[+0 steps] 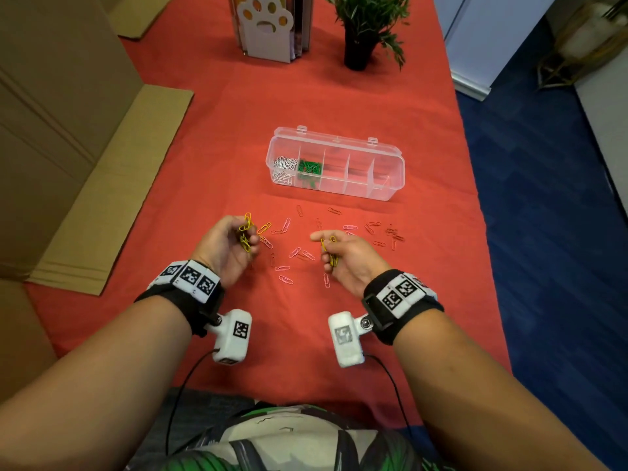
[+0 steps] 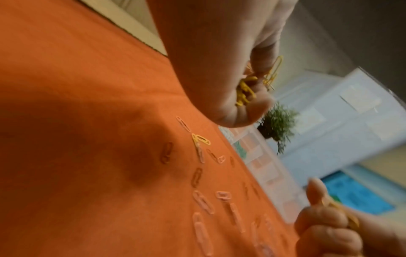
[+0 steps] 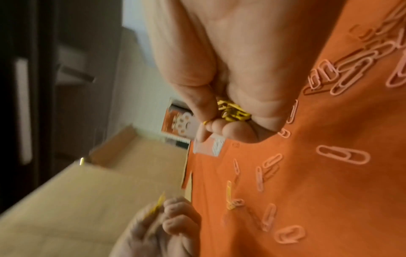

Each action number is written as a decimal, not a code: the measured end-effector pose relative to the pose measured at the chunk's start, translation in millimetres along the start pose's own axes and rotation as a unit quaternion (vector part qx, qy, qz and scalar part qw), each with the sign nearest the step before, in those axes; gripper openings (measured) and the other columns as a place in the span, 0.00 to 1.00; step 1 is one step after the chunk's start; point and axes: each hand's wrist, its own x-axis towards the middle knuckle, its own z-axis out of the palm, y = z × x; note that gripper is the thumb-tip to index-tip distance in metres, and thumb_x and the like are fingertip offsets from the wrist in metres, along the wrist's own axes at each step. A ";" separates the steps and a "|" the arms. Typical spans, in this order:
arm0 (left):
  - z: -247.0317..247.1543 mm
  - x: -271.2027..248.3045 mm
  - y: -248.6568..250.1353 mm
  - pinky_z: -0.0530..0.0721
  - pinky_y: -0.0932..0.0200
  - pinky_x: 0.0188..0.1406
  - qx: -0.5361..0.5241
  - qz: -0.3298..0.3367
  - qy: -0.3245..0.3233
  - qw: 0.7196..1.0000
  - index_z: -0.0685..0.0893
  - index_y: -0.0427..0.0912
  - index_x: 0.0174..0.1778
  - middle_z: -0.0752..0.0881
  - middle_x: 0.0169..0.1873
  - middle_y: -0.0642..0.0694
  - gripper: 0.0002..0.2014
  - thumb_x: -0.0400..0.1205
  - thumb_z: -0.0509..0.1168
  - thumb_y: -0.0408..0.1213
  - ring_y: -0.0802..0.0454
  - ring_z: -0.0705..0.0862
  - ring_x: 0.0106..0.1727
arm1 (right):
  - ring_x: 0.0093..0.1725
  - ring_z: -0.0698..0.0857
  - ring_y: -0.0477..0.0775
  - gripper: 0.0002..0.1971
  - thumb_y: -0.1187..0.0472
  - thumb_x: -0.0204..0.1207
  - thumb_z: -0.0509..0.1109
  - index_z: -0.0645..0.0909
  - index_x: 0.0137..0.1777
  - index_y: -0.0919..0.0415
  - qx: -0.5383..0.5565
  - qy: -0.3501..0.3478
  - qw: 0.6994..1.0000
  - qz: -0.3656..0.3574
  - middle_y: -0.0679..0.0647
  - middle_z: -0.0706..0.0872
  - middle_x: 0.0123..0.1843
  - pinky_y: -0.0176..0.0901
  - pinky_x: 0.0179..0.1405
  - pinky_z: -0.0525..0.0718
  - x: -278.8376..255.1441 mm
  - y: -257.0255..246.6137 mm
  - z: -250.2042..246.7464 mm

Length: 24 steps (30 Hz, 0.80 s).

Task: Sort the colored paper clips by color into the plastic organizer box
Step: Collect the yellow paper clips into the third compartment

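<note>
My left hand (image 1: 238, 237) curls round a bunch of yellow paper clips (image 1: 245, 232), also seen in the left wrist view as yellow clips (image 2: 246, 92) in the palm. My right hand (image 1: 334, 253) holds more yellow clips (image 1: 331, 254), which show in the right wrist view (image 3: 232, 113) between thumb and fingers. Both hands hover just above the red cloth. One yellow clip (image 1: 264, 228) lies beside the left hand. Pink clips (image 1: 284, 268) and red clips (image 1: 392, 232) are scattered between and right of the hands. The clear organizer box (image 1: 387, 185) stands open beyond them, holding white clips (image 1: 283, 166) and green clips (image 1: 308, 168).
Flat cardboard (image 1: 112, 185) lies along the left of the red tablecloth (image 1: 204, 147). At the far end stand a paw-print bookend (image 1: 268, 25) and a potted plant (image 1: 363, 32). The table's right edge drops to blue carpet (image 1: 543, 232).
</note>
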 end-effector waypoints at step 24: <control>0.4 47.3 3.4 0.79 0.55 0.60 0.790 0.173 0.057 0.586 0.85 0.48 0.61 0.86 0.58 0.39 0.19 0.73 0.73 0.37 0.40 0.83 0.60 | 0.26 0.68 0.44 0.11 0.66 0.80 0.58 0.79 0.39 0.56 -0.182 0.020 0.981 0.067 0.48 0.73 0.31 0.36 0.24 0.64 0.9 -0.2 7.5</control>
